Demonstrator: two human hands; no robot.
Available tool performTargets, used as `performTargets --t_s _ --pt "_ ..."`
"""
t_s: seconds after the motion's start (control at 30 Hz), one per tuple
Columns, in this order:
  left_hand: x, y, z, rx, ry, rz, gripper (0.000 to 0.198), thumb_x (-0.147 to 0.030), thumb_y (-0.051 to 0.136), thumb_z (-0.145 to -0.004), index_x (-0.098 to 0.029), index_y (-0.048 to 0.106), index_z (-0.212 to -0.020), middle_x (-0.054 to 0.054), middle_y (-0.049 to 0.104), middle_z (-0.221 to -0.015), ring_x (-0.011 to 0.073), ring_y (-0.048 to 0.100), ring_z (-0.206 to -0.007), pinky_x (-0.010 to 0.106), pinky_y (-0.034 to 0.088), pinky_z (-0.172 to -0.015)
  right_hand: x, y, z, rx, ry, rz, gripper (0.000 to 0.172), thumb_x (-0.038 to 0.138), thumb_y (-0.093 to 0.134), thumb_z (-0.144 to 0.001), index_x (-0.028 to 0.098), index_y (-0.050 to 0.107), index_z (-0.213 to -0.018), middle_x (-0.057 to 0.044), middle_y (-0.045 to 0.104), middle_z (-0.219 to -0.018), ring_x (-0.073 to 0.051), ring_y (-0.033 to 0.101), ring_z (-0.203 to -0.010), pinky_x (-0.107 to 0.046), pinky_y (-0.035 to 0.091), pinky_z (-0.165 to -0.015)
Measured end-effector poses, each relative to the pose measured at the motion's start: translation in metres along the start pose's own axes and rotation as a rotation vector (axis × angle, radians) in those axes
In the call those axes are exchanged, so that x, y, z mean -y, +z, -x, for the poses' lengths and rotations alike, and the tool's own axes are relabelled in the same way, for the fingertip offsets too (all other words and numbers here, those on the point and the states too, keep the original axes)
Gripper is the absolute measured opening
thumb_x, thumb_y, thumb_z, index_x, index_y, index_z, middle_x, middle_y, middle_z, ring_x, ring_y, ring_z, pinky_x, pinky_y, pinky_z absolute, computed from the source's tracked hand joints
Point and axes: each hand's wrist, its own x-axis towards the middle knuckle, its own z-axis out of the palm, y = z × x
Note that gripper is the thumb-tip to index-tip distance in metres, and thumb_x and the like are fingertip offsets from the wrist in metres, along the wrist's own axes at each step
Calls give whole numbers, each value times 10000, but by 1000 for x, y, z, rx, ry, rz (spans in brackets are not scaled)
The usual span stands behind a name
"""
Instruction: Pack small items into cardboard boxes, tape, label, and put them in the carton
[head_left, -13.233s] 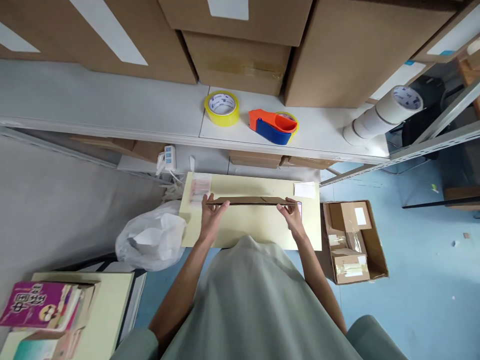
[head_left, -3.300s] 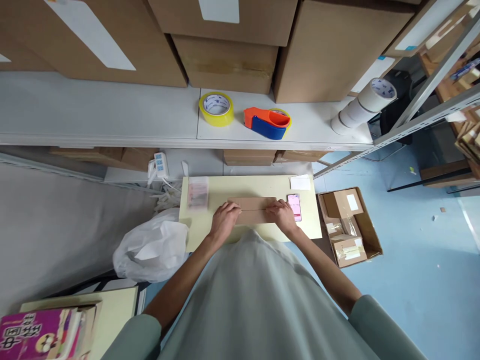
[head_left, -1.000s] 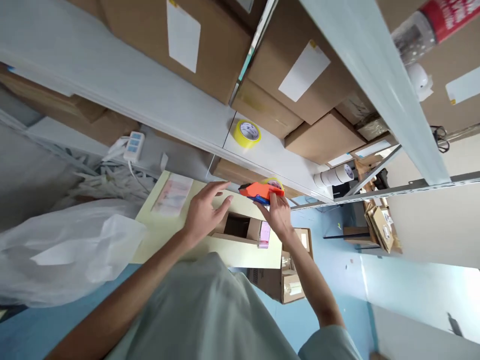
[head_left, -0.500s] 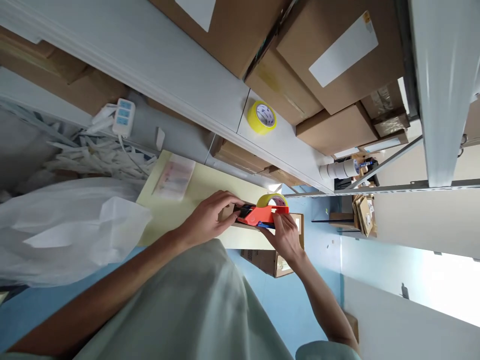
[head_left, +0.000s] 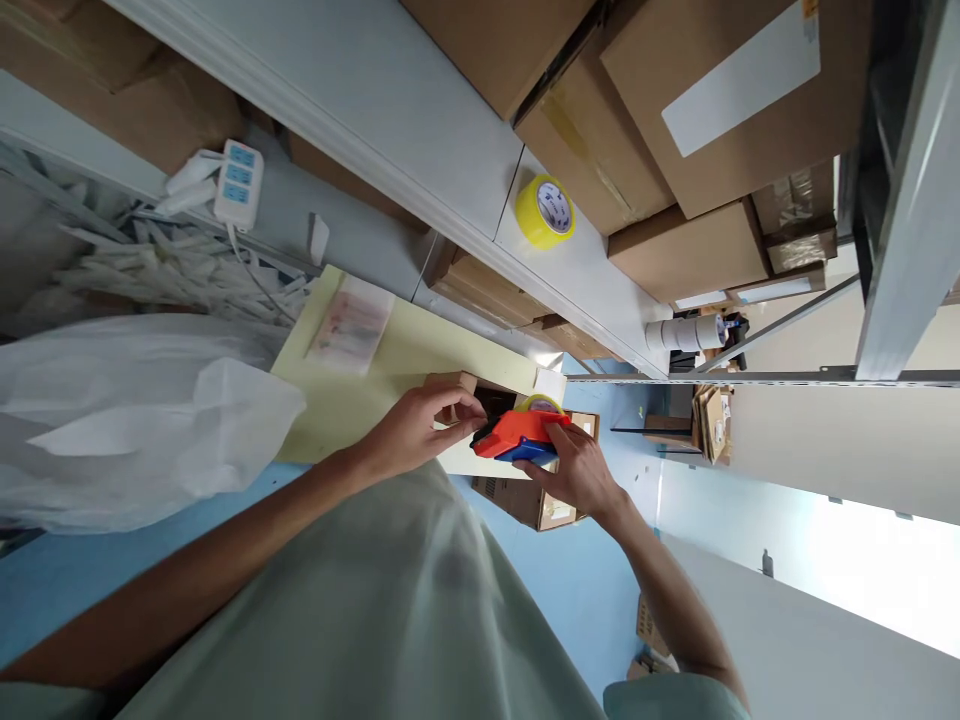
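My right hand [head_left: 576,468] is wrapped round a red and blue tape dispenser [head_left: 521,432] carrying a yellow roll of tape [head_left: 541,403]. The dispenser's dark front end points toward my left hand [head_left: 420,425]. There my left thumb and fingertips come together in a pinch, right beside that end. What lies between them, if anything, is too small to make out. Just behind the dispenser, a small brown cardboard box [head_left: 451,381] sits on the pale yellow board, with a dark opening showing. My hands and the dispenser hide part of the box.
The pale yellow board [head_left: 416,345] bears a plastic-wrapped packet [head_left: 352,325]. Another yellow tape roll [head_left: 544,211] stands on the grey shelf [head_left: 450,165], near stacked cartons [head_left: 600,150]. At left are a power strip [head_left: 239,185] and a white plastic bag [head_left: 150,420]. A carton [head_left: 517,500] is below the board.
The dispenser has tilted in my right hand, so more of its blue side shows. My left fingers have closed up by its front end. More of the small box's dark opening is visible.
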Motion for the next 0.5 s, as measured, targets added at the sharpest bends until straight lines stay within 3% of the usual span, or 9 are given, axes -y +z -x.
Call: performTargets --t_s 0.13,0.27,0.4,0.5 --pt "19 4 6 71 -263 172 388 -585 717 -924 -204 782 -948 42 775 -880 178 672 -778 297 534 -726 19 -16 -10 297 205 -49 584 715 676 -985 249 689 -1337 -61 811 -958 -255 770 -845 -301 509 -683" --pt "40 17 16 114 -493 299 489 -672 781 -819 -198 797 -937 49 777 -863 182 657 -756 282 500 -661 28 -21 -23 472 315 -13 604 804 631 -967 240 736 -1158 -56 792 -893 -243 750 -837 -283 418 -640" --pt "58 13 22 99 -565 349 541 -709 811 -745 -200 812 -929 70 792 -900 194 656 -771 282 503 -638 17 -41 -30 607 302 -39 589 801 611 -975 225 728 -960 -54 782 -878 -218 725 -802 -282 399 -635" --pt "83 -7 18 -49 -550 305 561 -699 835 -707 -195 825 -952 83 798 -946 207 658 -798 288 520 -644 2 -68 -31 640 352 -50 633 838 602 -945 220 691 -844 -43 756 -808 -198 696 -720 -282 385 -599"
